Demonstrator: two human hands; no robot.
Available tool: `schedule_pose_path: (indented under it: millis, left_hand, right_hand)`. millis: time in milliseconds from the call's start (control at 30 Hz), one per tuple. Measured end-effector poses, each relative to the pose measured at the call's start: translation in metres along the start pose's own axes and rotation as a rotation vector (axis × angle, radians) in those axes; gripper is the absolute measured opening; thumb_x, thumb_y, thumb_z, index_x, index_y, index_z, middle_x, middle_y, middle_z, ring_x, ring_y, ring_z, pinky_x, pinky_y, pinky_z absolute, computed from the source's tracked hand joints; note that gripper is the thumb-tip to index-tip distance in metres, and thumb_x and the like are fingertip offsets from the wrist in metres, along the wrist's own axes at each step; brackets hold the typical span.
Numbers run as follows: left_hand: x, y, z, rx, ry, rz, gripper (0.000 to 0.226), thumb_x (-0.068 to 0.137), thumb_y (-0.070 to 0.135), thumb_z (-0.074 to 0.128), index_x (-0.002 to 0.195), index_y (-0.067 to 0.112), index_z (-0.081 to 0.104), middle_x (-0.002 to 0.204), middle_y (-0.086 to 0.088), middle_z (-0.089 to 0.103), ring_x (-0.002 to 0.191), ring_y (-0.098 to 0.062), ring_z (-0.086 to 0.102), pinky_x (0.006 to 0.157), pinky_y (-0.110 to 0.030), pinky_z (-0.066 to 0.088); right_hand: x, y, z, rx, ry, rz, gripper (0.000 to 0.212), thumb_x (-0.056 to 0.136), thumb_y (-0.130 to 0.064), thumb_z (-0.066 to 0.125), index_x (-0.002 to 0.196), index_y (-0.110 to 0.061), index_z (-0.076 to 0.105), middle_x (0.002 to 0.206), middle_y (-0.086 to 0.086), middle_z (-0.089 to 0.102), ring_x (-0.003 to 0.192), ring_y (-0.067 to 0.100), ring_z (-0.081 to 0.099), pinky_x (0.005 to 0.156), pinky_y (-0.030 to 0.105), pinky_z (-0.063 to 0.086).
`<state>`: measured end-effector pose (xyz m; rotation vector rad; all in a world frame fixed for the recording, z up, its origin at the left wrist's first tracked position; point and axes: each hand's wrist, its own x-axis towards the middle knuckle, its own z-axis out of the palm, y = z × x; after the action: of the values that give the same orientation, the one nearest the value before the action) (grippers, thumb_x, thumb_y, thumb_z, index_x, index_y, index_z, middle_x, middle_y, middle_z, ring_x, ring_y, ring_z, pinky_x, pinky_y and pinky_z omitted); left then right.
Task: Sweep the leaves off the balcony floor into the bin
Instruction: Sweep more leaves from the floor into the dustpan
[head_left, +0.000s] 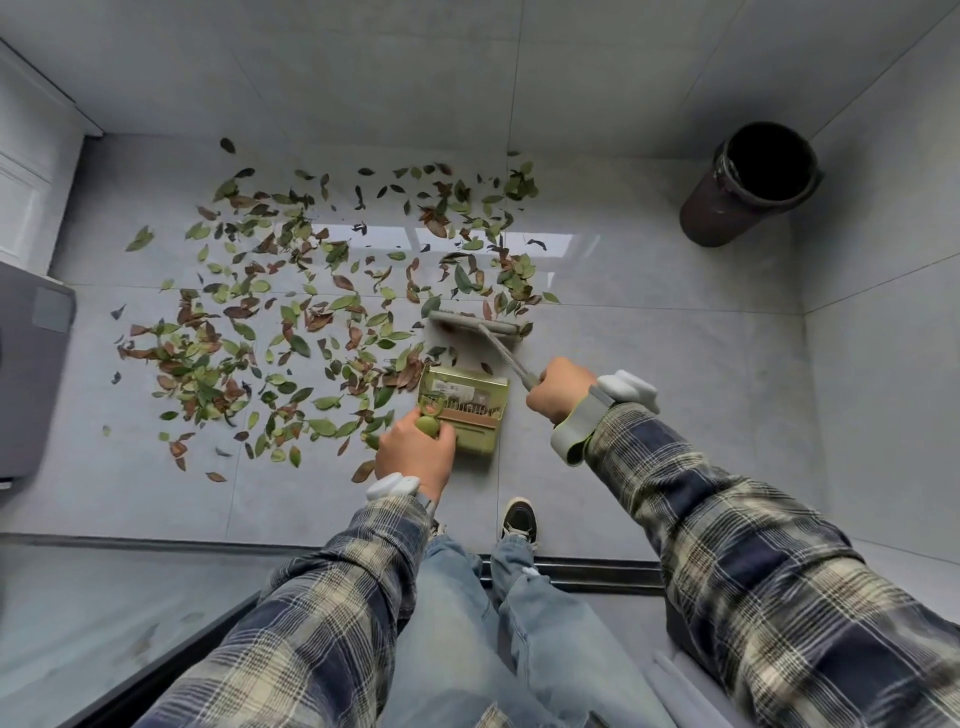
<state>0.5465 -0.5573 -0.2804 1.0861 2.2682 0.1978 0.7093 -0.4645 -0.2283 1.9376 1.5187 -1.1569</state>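
While the right hand (560, 391) grips the broom (475, 326), leaves (298, 345) lie leftward

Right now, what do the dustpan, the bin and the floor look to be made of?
Dustpan: likely plastic, olive green, moulded ridges. Bin: dark brown, matte, scuffed, perhaps plastic; unsure. Floor: grey tiles, glossy, with joint lines and a light reflection.

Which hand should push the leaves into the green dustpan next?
The right hand, probably. It grips the broom, whose head rests among the leaves just beyond the dustpan. The left hand is busy holding the dustpan's handle.
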Motion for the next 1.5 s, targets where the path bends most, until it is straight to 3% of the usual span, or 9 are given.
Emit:
schedule_pose_path:
  millis: [133,233,600,800,967,1133,1267,1400,1500]
  left_hand:
    - [0.0,0.001,-0.002,0.004,-0.002,0.008,0.016,0.086,0.033,0.06,0.087,0.018,0.066,0.079,-0.007,0.062,0.072,-0.027,0.051,0.064,-0.03,0.04]
    - [0.001,0.002,-0.002,0.007,-0.015,0.002,0.018,0.086,0.034,0.06,0.09,0.018,0.067,0.079,-0.006,0.061,0.072,-0.027,0.052,0.063,-0.03,0.04]
    - [-0.004,0.003,-0.005,0.006,-0.013,0.0,0.015,0.087,0.033,0.061,0.084,0.018,0.064,0.075,-0.005,0.058,0.068,-0.025,0.051,0.06,-0.028,0.036]
    - [-0.001,-0.001,-0.003,-0.001,-0.007,0.001,0.015,0.088,0.034,0.062,0.086,0.019,0.065,0.078,-0.005,0.059,0.069,-0.024,0.052,0.06,-0.027,0.036]
    - [-0.001,-0.005,-0.004,0.0,-0.014,0.017,0.017,0.089,0.036,0.061,0.086,0.019,0.063,0.075,-0.003,0.057,0.066,-0.023,0.05,0.059,-0.027,0.035]
    - [-0.004,-0.022,-0.007,-0.023,-0.025,0.027,0.018,0.088,0.035,0.062,0.089,0.017,0.065,0.076,-0.005,0.059,0.069,-0.026,0.053,0.062,-0.029,0.04]
    - [-0.008,-0.042,-0.015,-0.055,-0.052,0.038,0.017,0.088,0.034,0.061,0.094,0.019,0.067,0.077,-0.005,0.061,0.07,-0.026,0.056,0.063,-0.029,0.044]
    - [-0.011,-0.043,-0.027,-0.082,-0.088,0.039,0.022,0.091,0.036,0.06,0.101,0.019,0.069,0.079,-0.005,0.062,0.071,-0.026,0.056,0.065,-0.027,0.042]
    - [-0.012,-0.035,-0.044,-0.104,-0.094,0.098,0.024,0.092,0.036,0.061,0.098,0.015,0.072,0.088,-0.011,0.067,0.075,-0.028,0.056,0.068,-0.026,0.042]
  right_hand:
    - [-0.005,0.009,-0.001,-0.117,-0.085,0.03,0.015,0.089,-0.015,0.057,0.076,-0.009,0.053,0.085,0.007,0.062,0.083,0.028,0.06,0.072,0.031,0.046]
    - [-0.011,0.014,-0.022,-0.201,-0.091,0.031,0.012,0.074,-0.018,0.066,0.084,-0.011,0.065,0.08,0.003,0.071,0.075,0.023,0.069,0.069,0.029,0.056]
    - [-0.022,0.007,-0.044,-0.048,0.008,-0.009,0.021,0.088,-0.009,0.059,0.069,-0.011,0.05,0.072,0.006,0.056,0.074,0.026,0.054,0.051,0.022,0.037]
    - [-0.01,0.0,0.004,-0.057,0.013,0.01,0.025,0.092,-0.017,0.058,0.07,-0.011,0.047,0.072,0.006,0.053,0.078,0.028,0.054,0.069,0.032,0.043]
    - [-0.024,0.009,0.002,-0.175,-0.047,0.001,0.023,0.083,-0.015,0.064,0.065,-0.017,0.05,0.066,-0.001,0.056,0.063,0.02,0.054,0.058,0.024,0.04]
    - [-0.039,0.016,-0.012,-0.208,-0.032,0.015,0.012,0.074,-0.02,0.065,0.067,-0.016,0.057,0.077,0.001,0.066,0.069,0.023,0.06,0.061,0.025,0.043]
    - [-0.06,0.017,-0.022,-0.146,0.012,0.052,0.005,0.084,-0.015,0.061,0.082,-0.011,0.063,0.085,0.006,0.064,0.075,0.025,0.058,0.061,0.023,0.042]
    - [-0.08,0.02,-0.03,-0.057,0.05,0.094,0.021,0.084,-0.014,0.061,0.101,-0.006,0.071,0.084,0.007,0.064,0.076,0.025,0.058,0.065,0.024,0.042]
    - [-0.099,0.021,-0.039,0.026,0.052,0.131,0.021,0.08,-0.016,0.068,0.099,-0.009,0.074,0.08,0.006,0.066,0.074,0.025,0.061,0.067,0.025,0.047]
